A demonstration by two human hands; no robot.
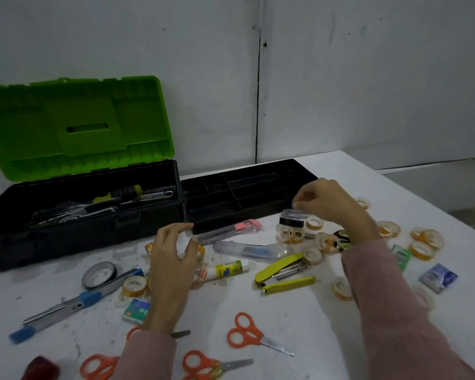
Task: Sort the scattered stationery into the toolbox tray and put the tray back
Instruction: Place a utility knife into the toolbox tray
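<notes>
Before the tray (pixel 217 219) lie clear pen cases (pixel 231 229).

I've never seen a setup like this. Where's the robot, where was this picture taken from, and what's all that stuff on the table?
There is no robot here. A person works with bare hands, and one wide-angle camera worn on the head looks forward and down at them. The left hand hovers with loosely curved fingers, holding nothing I can see. The right hand is at the top of a small clear jar; blur hides whether it grips it. On the white table lie orange scissors, a yellow stapler, a glue stick and many small tape rolls. At the back stands a toolbox with its green lid up, and beside it is the black divided tray.
</notes>
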